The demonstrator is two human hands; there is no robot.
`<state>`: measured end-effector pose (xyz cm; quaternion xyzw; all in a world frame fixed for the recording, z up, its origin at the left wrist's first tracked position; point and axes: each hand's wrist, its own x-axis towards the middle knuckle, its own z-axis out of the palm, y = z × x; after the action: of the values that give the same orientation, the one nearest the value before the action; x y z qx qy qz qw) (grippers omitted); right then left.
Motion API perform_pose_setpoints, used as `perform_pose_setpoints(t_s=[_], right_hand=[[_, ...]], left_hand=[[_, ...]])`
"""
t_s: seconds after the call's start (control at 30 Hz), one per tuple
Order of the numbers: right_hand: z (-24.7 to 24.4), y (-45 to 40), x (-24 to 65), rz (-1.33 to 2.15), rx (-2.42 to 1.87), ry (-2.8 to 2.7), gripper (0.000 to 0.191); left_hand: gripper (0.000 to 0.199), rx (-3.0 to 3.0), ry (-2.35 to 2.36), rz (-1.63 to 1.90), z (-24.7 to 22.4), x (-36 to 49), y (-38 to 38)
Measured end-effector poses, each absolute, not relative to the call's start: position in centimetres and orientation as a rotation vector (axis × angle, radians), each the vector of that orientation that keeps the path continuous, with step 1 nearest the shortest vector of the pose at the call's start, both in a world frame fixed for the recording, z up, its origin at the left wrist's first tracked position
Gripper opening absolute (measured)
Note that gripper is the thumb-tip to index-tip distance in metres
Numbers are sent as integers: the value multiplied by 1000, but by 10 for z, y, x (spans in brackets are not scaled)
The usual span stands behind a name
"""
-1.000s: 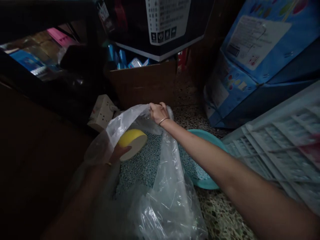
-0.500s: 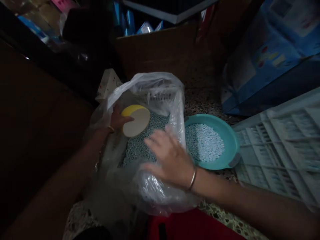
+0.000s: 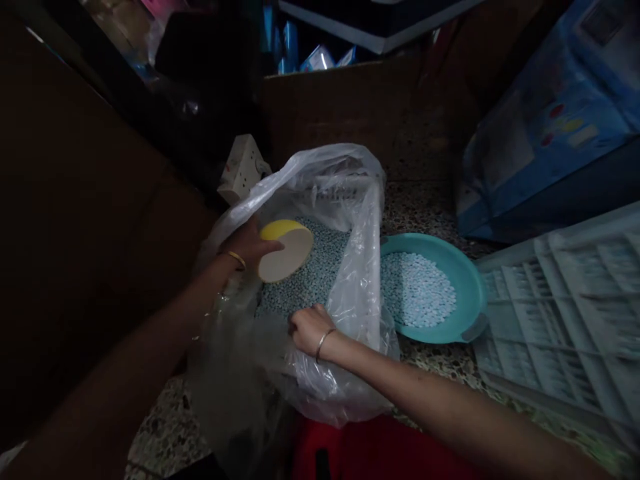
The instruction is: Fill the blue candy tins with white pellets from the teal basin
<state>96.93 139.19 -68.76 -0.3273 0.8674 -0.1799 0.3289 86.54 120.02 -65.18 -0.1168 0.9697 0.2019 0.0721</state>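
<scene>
My left hand (image 3: 253, 245) grips a yellow bowl (image 3: 287, 257) with a pale inside, its thumb over the rim. The bowl is tilted above small grey-blue pellets (image 3: 320, 273) in a clear plastic bag (image 3: 357, 280) that lines a crate. At the bag's near side, my right hand (image 3: 310, 328) is closed on the plastic, fingers curled down. To the right of the bag stands a teal basin (image 3: 467, 287) with pale pellets (image 3: 425, 290) in it.
A pale plastic crate (image 3: 550, 307) lies at the right, below a large blue package (image 3: 530, 147). Behind the bag's left corner is a white power strip (image 3: 243, 170). Something red (image 3: 370, 447) is at the bottom edge.
My right hand has moved from over the pellets, fingers spread, to the bag's near edge and closed. The whole view has shifted slightly; the left hand still holds the bowl.
</scene>
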Motion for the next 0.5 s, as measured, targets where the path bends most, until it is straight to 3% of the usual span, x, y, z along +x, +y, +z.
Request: perform_pose_setpoints(t_s=[0.13,0.3,0.4,0.5], right_hand=[[-662,1398,954,-684,-821,2464,22],[-613,1402,933,-1040,-938,2587,22],[-604,1411,941,-1286,-1010,2505,21],[-593,1422,942,-1497,-687,2441,27]], left_hand=[[102,-389,2947,482,-615,860,1195],[101,-323,3035,596,-570,843,1197],[91,-219,3000,709,-569,842,1196],[91,-201,2988,671,-578,846,1195]])
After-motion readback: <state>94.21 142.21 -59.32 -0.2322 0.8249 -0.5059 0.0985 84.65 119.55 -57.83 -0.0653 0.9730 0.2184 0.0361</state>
